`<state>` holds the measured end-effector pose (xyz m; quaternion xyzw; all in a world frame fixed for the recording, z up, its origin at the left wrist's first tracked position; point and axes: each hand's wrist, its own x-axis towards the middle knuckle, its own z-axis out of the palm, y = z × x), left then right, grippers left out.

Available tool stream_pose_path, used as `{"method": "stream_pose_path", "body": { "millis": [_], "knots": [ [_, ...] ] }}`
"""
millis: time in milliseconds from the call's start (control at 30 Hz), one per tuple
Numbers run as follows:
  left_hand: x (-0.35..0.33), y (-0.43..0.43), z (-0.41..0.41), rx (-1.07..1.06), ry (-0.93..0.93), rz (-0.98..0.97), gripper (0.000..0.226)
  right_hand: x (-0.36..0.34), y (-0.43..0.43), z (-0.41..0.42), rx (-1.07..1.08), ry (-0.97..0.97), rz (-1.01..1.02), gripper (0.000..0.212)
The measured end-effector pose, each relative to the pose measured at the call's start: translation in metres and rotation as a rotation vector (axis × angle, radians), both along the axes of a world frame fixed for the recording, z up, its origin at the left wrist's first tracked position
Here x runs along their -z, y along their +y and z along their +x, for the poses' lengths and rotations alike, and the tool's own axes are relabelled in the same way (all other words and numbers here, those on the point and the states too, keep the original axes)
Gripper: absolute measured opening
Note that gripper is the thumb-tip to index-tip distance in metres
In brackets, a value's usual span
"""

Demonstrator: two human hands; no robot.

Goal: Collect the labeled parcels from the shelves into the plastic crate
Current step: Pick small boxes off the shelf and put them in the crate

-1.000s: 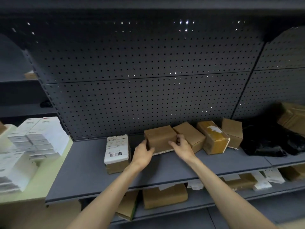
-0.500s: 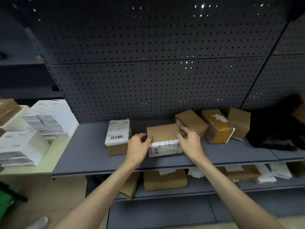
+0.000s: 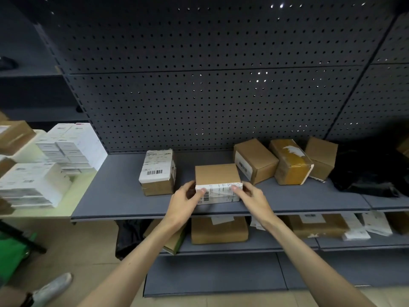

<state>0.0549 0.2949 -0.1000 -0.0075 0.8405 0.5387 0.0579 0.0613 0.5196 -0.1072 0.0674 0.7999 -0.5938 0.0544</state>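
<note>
Both hands grip 1 small cardboard parcel (image 3: 218,183) near the front edge of the grey shelf (image 3: 115,196), about midway along it. The left hand (image 3: 184,201) clasps the parcel's left end, thumb pressed on the white barcode label that covers the face turned toward the person. The right hand (image 3: 251,199) clasps the right end, thumb on the same label. The parcel's bottom edge appears to touch the shelf, though whether it rests fully or is tipped I cannot tell.

Just to the left, apart from the held parcel, stands a box with a large white shipping label (image 3: 157,171), set further back on the shelf. Toward the back edge on the right, 3 more brown boxes sit in a row: a labeled one (image 3: 255,160), a taped one (image 3: 291,161) leaning against it, and a plain one (image 3: 321,157). A black plastic bag (image 3: 371,171) lies at the shelf's right end.

On the lower shelf (image 3: 254,244), a flat brown parcel (image 3: 219,230) lies under the held one. Stacks of white boxes (image 3: 73,147) sit on a pale table (image 3: 73,196) at the left. No crate can be made out.
</note>
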Motion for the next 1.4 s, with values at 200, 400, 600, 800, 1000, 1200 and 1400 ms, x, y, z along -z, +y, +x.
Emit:
{"method": "stream_pose_path", "body": {
  "millis": [200,400,600,800,1000,1200,1400],
  "knots": [
    [-0.003,-0.004,-0.005,0.055,0.069,-0.034,0.081,-0.004,0.004,-0.006,0.012,0.111,0.026,0.034],
    [-0.011,0.000,-0.020,0.070,0.056,0.026,0.062,-0.024,0.001,-0.014,0.079,0.167,-0.015,0.035],
    [-0.021,0.012,-0.023,-0.065,0.056,0.092,0.043,-0.019,-0.016,-0.023,0.153,0.136,-0.097,0.053],
    [-0.022,0.008,-0.027,-0.027,0.070,-0.064,0.043,-0.007,-0.034,-0.025,0.193,0.086,-0.213,0.056],
    [-0.010,0.003,-0.022,0.068,0.026,0.025,0.050,-0.008,-0.052,-0.025,0.053,0.114,-0.179,0.051],
    [-0.004,0.004,-0.018,0.069,-0.024,0.113,0.058,-0.009,-0.046,-0.024,0.031,0.059,-0.183,0.054],
    [-0.004,0.007,-0.026,0.039,-0.075,0.236,0.076,-0.012,-0.043,-0.024,0.002,0.047,-0.182,0.050]
  ]
}}
